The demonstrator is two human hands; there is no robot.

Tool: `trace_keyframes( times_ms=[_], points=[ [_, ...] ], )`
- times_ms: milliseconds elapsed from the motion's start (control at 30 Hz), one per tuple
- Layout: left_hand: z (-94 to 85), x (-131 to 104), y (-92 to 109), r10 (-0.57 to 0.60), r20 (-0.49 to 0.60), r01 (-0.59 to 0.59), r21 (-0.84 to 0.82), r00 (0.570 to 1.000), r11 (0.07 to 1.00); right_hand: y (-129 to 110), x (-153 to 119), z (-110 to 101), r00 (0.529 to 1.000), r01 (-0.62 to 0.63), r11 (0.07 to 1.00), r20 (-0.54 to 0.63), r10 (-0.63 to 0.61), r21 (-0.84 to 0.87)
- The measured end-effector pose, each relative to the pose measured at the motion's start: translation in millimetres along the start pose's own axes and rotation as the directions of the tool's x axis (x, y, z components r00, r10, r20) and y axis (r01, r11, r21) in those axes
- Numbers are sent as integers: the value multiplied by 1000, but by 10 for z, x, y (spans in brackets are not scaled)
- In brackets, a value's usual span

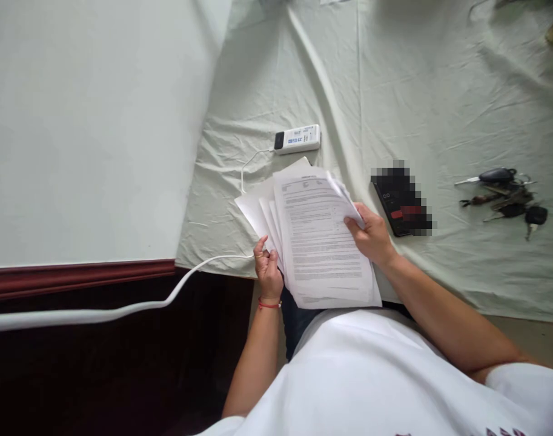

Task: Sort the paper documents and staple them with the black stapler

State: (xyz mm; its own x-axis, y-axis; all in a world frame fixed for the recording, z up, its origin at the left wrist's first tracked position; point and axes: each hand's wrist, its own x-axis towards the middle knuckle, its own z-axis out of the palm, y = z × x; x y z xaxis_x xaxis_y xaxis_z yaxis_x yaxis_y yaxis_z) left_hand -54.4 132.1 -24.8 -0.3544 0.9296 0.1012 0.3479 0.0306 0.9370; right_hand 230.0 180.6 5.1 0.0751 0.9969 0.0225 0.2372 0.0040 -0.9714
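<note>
A fanned stack of printed papers (326,242) lies tilted over the near edge of the cloth, close to the white shirt. My right hand (371,233) grips the stack at its upper right edge, thumb on top of the printed sheet. At the lower left edge of the fanned sheets, my left hand (268,266) has its fingers bent against the paper, pinching the edge of a sheet. A red string bracelet (269,304) circles the left wrist. Just beyond the papers sits a white power bank (298,139) with a dark end.
A partly pixelated black phone (401,203) lies right of the papers. Farther right is a bunch of keys (507,194). A white cable (153,304) runs in from the left towards the left hand. Pale green cloth (267,79) covers the table; a white surface (89,133) fills the upper left.
</note>
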Motion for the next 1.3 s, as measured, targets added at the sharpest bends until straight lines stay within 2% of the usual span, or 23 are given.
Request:
trace_keyframes(
  times_ms=[133,267,500,633,867,967,1100,1300],
  points=[
    [-2,-2,16,11,-1,-11,26,1000,1000,60,42,4,997,-49,987,-55,58,155],
    [12,3,-15,10,37,-11,42,999,999,121,52,30,996,-84,937,7,87,339],
    [20,14,-33,-13,37,14,-31,999,999,131,34,44,995,-100,884,45,90,457],
    [0,25,7,-26,111,28,-15,993,999,140,46,43,992,-120,869,29,122,481],
    [-67,55,9,6,219,-16,45,976,999,156,74,52,989,-135,831,27,144,540],
    [-72,62,-20,39,259,-50,38,965,998,173,74,50,991,-127,845,31,129,519],
    [-56,59,-35,54,218,-67,53,974,996,176,70,38,996,-91,918,28,86,385],
    [-20,39,-32,14,136,-12,-17,991,1000,150,85,40,991,-19,988,-127,39,155]
  ],
)
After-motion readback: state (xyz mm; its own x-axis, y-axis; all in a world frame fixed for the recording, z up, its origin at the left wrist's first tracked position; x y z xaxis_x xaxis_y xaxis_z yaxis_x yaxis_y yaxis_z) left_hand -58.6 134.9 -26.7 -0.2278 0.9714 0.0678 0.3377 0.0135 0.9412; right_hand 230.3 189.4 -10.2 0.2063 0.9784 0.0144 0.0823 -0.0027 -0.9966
